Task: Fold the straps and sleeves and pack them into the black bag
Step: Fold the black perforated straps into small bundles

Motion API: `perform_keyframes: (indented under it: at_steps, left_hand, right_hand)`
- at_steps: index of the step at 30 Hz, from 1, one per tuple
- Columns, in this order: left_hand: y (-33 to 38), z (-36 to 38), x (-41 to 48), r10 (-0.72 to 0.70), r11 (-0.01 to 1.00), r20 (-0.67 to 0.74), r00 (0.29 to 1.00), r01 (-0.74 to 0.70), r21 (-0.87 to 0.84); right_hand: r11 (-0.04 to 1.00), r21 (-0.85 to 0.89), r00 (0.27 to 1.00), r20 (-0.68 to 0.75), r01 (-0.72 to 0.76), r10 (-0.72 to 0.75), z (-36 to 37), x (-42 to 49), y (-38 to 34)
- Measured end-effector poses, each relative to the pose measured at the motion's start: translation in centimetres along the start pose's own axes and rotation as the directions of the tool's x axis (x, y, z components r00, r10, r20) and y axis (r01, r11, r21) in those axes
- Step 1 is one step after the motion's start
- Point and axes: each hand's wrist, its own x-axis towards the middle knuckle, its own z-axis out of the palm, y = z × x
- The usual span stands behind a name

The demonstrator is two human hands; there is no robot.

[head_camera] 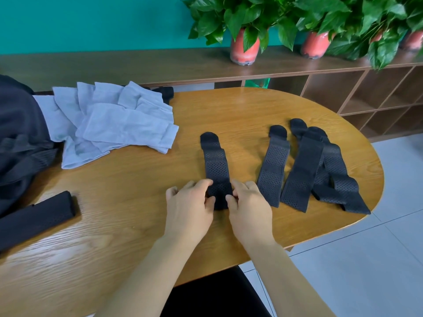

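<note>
A black perforated strap (215, 161) lies lengthwise on the wooden table (128, 202), its near end folded over. My left hand (190, 204) and my right hand (248, 204) pinch that folded end from either side. To the right lie several more black straps (304, 170), partly overlapping. A heap of light grey sleeves (114, 122) sits at the back left. The black bag (18, 138) rests at the table's left edge.
A flat black strap piece (39, 216) lies at the near left of the table. Behind the table runs a wooden shelf unit (366, 92) with red-potted plants (245, 46) on top. Tiled floor lies to the right.
</note>
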Motion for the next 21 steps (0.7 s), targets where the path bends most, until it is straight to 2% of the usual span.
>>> perform_keyframes:
  at_steps: [4,8,11,15,21]
  left_hand:
    - [-0.4,0.6,-0.3,0.040,0.998,0.016,0.999,-0.041,0.044]
    - [-0.6,1.0,-0.3,0.137,0.986,0.009,0.991,-0.137,0.096]
    - [-0.4,0.4,-0.3,0.201,0.964,0.078,0.977,-0.211,0.162]
    - [-0.3,-1.2,-0.6,0.233,0.950,0.219,0.947,-0.270,0.158]
    - [-0.5,-3.0,-1.6,0.268,0.924,0.282,0.921,-0.328,0.195]
  right_hand:
    - [0.999,-0.035,0.999,-0.047,0.025,-0.026,0.4,-0.3,0.0]
    - [0.987,-0.073,0.982,-0.108,0.145,-0.153,1.0,-0.2,0.3]
    - [0.970,-0.151,0.974,-0.096,0.192,-0.208,1.0,-0.2,0.2]
    - [0.956,-0.197,0.970,-0.061,0.218,-0.234,0.9,-0.6,0.1]
    - [0.935,-0.197,0.955,0.011,0.293,-0.297,0.4,-2.7,-0.2]
